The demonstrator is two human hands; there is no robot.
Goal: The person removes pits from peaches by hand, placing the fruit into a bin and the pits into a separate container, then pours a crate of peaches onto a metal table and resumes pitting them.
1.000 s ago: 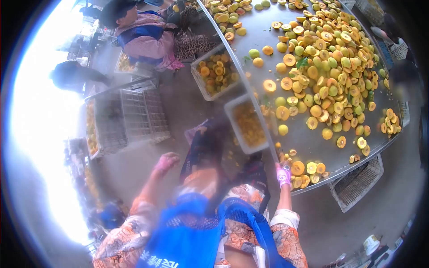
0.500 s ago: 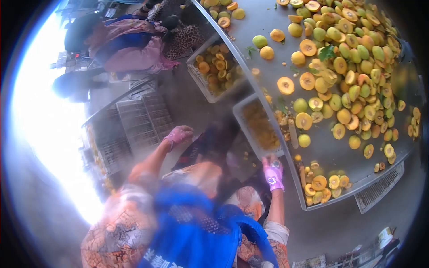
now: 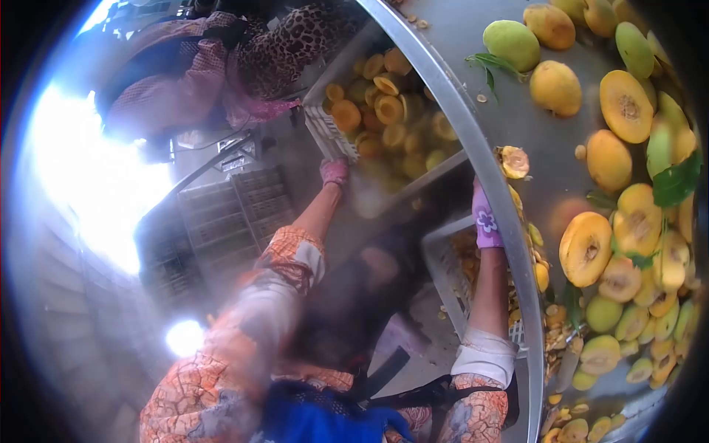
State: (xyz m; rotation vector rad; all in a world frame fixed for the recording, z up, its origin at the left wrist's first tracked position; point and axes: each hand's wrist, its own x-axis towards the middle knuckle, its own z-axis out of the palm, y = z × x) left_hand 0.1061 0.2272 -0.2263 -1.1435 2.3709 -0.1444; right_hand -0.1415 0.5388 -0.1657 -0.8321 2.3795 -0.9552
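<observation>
My left hand point(image 3: 334, 171), in a pink glove, is closed on the near corner of a pale plastic crate point(image 3: 325, 133). Halved orange-yellow apricots point(image 3: 389, 109) fill this crate. My right hand point(image 3: 485, 215), in a purple glove with a flower print, reaches forward beside the metal table's rim point(image 3: 491, 159). Its fingers lie behind that rim near the crate's right end, so I cannot tell whether they grip it. Under my right forearm stands a second pale crate point(image 3: 439, 266) with small yellowish pieces in it.
On the metal table at right lie many whole and halved apricots point(image 3: 586, 249), green leaves point(image 3: 678, 179) and scraps. Stacked crates point(image 3: 221, 214) stand to the left. A person in a pink checked sleeve point(image 3: 199, 81) is at upper left, close to the apricot crate.
My view has moved forward and closer to the table. My left hand went from free air to the apricot crate's corner. My right hand left the second crate's rim and reached forward.
</observation>
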